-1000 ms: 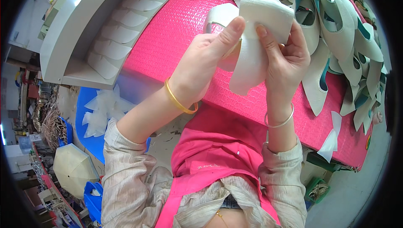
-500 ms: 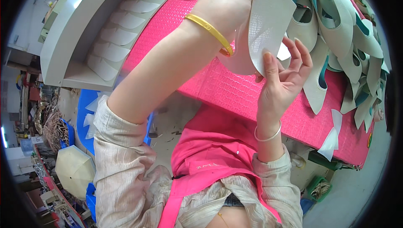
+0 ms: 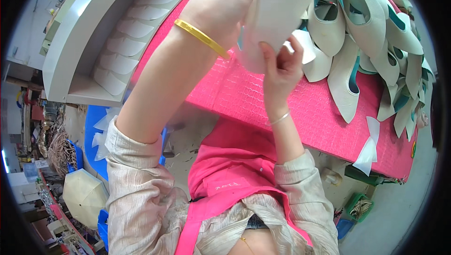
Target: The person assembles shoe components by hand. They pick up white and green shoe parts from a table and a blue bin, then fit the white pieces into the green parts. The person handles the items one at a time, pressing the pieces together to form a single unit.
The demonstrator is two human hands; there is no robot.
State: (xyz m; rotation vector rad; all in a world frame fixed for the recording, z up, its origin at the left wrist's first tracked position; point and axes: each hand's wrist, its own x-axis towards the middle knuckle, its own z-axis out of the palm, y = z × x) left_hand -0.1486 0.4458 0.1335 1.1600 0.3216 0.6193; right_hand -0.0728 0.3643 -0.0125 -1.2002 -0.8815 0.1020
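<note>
A pale white shoe upper (image 3: 277, 15), blurred by motion, hangs over the pink table with a sliver of teal lining at its left side. My left hand (image 3: 225, 1), below a gold bangle, grips its upper part; the fingertips run out of the top of the picture. At its lower edge, the thumb and curled fingers of my right hand (image 3: 284, 69) pinch the piece. Close by on the right lies a heap of pale pointed shoe uppers (image 3: 326, 17) with teal linings.
A grey machine (image 3: 61, 53) at the left carries a row of white curved pieces (image 3: 120, 62). Pink textured covering (image 3: 235, 90) tops the table, with a white bow-shaped scrap (image 3: 368, 147) near its right end. A blue bin (image 3: 91, 133) stands below left, a green basket (image 3: 359, 208) below right.
Both hands have shifted left with the shoe upper, partly because the view has turned slightly. The piece has tilted, and my right fingers have curled in more.
</note>
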